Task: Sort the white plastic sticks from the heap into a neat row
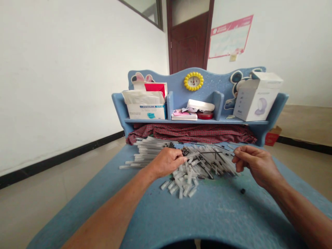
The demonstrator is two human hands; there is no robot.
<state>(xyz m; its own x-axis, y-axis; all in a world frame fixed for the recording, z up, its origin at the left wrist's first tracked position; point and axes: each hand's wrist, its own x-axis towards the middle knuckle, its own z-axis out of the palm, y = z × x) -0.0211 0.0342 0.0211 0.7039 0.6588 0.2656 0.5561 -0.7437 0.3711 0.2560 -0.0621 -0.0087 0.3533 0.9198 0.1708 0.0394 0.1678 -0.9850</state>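
My left hand [169, 160] is closed, its fingertips at a heap of small dark pieces [185, 151]; what they pinch is hidden. My right hand [255, 162] is also closed, thumb against forefinger, over the right end of the pile; I cannot make out anything between its fingers. Between the hands lie see-through pen barrels [228, 160] mixed with thin black sticks that look like pen refills [220, 157]. Short whitish pen caps [181, 183] are heaped in front. More long barrels [147, 150] are stacked side by side beyond my left hand.
A small black piece [242, 191] lies alone on the blue table [202, 218]. Folded checked cloth [192, 132] fills the space under the shelf [160, 121]. On the shelf stand a mask box [146, 111], a white carton [256, 98] and a red tin [205, 115].
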